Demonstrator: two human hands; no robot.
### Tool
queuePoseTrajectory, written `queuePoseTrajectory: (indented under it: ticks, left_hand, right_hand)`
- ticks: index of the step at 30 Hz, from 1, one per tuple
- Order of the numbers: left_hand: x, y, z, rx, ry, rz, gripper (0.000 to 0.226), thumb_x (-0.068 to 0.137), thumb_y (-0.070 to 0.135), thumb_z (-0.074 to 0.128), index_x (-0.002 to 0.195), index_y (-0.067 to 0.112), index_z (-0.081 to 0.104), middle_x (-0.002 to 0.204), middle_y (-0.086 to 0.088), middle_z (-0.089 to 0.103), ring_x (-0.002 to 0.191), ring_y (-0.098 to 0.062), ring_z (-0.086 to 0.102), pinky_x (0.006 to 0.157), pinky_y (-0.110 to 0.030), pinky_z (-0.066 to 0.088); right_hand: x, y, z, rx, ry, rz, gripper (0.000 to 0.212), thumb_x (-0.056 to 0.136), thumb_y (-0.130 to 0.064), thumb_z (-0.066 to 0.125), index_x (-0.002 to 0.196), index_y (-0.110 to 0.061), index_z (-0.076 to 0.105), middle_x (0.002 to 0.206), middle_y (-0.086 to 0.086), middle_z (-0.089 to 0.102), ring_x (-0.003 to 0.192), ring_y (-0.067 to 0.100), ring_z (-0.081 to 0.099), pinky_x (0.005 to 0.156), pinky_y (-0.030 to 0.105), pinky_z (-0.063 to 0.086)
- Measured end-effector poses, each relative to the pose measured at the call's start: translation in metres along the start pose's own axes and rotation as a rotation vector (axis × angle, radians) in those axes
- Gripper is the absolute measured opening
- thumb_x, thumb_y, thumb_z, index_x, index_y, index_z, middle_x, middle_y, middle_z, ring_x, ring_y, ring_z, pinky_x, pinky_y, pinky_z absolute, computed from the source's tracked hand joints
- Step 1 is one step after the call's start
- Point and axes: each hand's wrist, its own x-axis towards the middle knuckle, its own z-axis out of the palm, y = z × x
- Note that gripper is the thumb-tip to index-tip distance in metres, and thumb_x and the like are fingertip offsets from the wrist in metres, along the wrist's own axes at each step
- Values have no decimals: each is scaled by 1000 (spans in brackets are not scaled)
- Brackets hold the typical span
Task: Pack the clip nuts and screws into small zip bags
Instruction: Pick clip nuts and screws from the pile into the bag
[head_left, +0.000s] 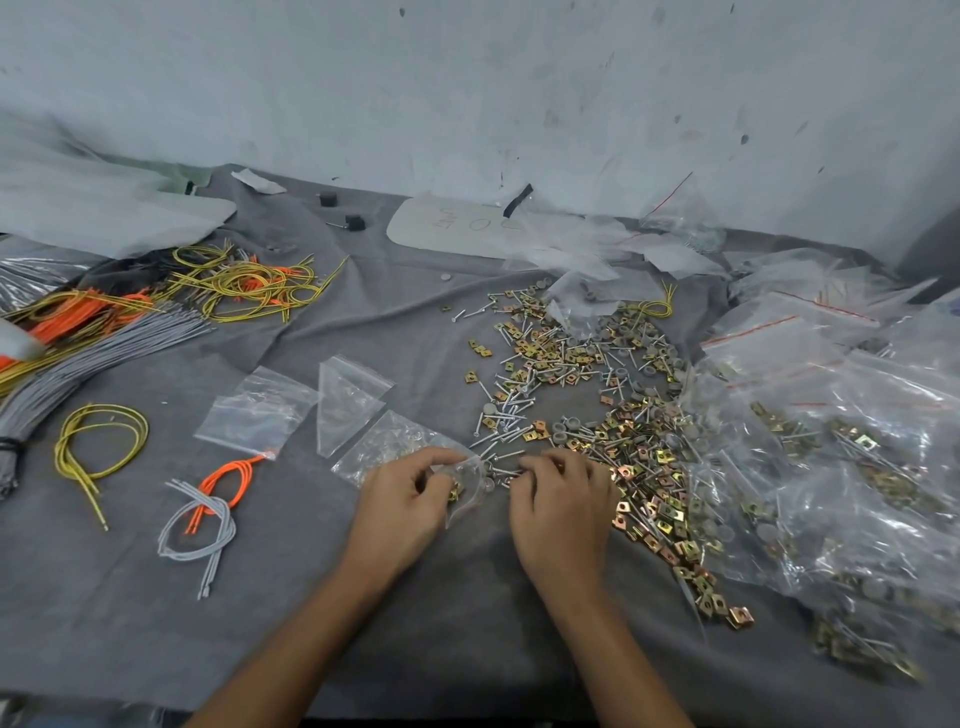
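Holding the bag: your left hand (410, 493) pinches the small zip bag (466, 486) at its mouth, thumb and curled fingers on the film; the bag lies on the grey cloth (415, 613) at the left edge of the loose pile, with something brass-coloured showing inside
Right hand: your right hand (561, 493) sits just beside the bag mouth, fingers bent with tips down among the screws (511, 410); whether they pinch one cannot be told
Clip nuts: the clip nuts (644, 462) lie mixed with the screws and grey round caps (563, 428), spreading right and toward you from your right hand
Spare bags: empty zip bags (260, 410) lie flat just beyond your left hand
Packed bags: filled bags (857, 467) are heaped on the right, touching the pile
Risk, mouth: the film is limp, so if your pinch slackens the mouth is likely to fall closed and a screw may slide off onto the cloth
Risk, count: parts lie tangled, so a drag of your fingertips could sweep a cap or extra nut in
Risk, puncture: screw tips pushed in point first could pierce the thin film
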Motion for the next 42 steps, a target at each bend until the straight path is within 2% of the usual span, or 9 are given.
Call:
queuePoseTrajectory:
  ticks: [4,9,14,19,25,28,32,36,42]
  left_hand:
    - [0,0,-1,14,5,3,35,73,41,44,89,62,68,63,8,68,49,-8,52,54,-31,47]
    - [0,3,-2,26,1,7,36,74,39,44,90,62,67,63,8,68,52,-16,58,55,-32,49]
    - [-2,6,-3,16,-4,-13,33,76,33,46,86,53,71,61,8,67,53,-17,58,56,-33,49]
    - [-2,9,-3,22,2,-28,32,77,30,48,89,44,73,57,8,65,53,-17,59,60,-36,52]
    - [-3,9,-3,-2,9,-30,32,74,39,44,88,45,72,57,14,66,53,-14,61,62,-36,54]
    - [-2,8,-3,-2,3,-36,38,73,41,43,93,38,75,55,5,65,55,-23,61,64,-43,56]
    - [-3,9,-3,16,5,-37,37,73,43,43,92,42,74,55,3,64,54,-24,60,59,-42,54]
    - [-2,9,-3,21,5,-43,38,72,43,43,92,39,74,55,0,63,55,-25,61,62,-44,55]
    - [-3,14,-4,-1,5,-46,31,72,40,45,82,54,70,57,9,66,57,-23,63,67,-44,56]
  right_hand:
    - [-2,1,-3,26,49,49,8,89,-21,63,93,-24,69,107,-1,62,102,21,46,87,39,40]
    - [-3,-1,-1,-18,31,-3,10,86,-35,68,86,-25,68,101,-2,63,103,25,49,91,42,40]
    - [-2,0,1,-21,0,-84,9,88,-33,67,91,-25,67,104,-3,64,105,25,49,93,43,37]
    - [-2,1,0,-15,-74,-112,8,100,-33,52,97,-27,57,102,-7,60,104,21,47,93,40,35]
    - [-3,-2,-2,43,-30,-59,6,96,-26,62,102,-25,63,95,-5,65,98,22,50,90,40,36]
    - [-5,-2,-5,26,-13,-8,8,92,-26,65,99,-26,67,99,-3,64,98,23,51,87,40,39]
    - [-11,-1,-8,-17,12,48,7,80,-25,71,85,-22,67,91,1,60,89,25,48,81,41,42]
    - [-12,-3,-10,-5,5,35,4,88,-23,66,87,-24,62,92,-2,59,90,21,46,80,39,37]
    - [-10,-3,-9,82,11,24,1,97,-20,57,97,-21,56,97,-3,59,93,23,48,82,40,36]
